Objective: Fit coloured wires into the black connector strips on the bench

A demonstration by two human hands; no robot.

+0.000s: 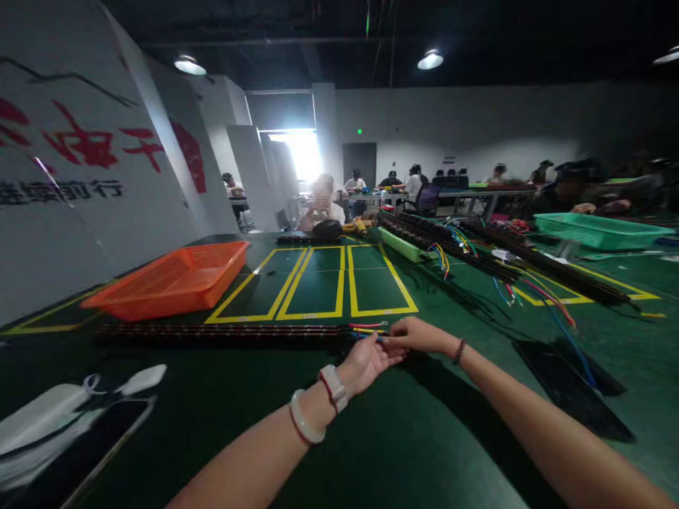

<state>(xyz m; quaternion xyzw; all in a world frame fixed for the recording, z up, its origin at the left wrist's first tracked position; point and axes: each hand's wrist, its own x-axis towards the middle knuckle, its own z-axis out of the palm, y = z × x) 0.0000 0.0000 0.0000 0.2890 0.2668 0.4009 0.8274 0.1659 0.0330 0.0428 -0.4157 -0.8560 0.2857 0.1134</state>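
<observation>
A long dark wire harness lies straight across the table, with red, yellow and blue wires coming out of its right end. The blue wire runs toward my hands. My right hand reaches in from the right with thumb and fingers pinched together on this wire's end; the tip is hidden. Below it, my left hand is turned palm up with fingers stretched out and thumb raised beside the wire. Above my hands, the red wire ends in a metal lug.
An orange basket stands at left, near yellow-taped rectangles. White objects sit at lower left. More wire bundles and a green basket lie at right, with black sheets closer in. People sit farther back.
</observation>
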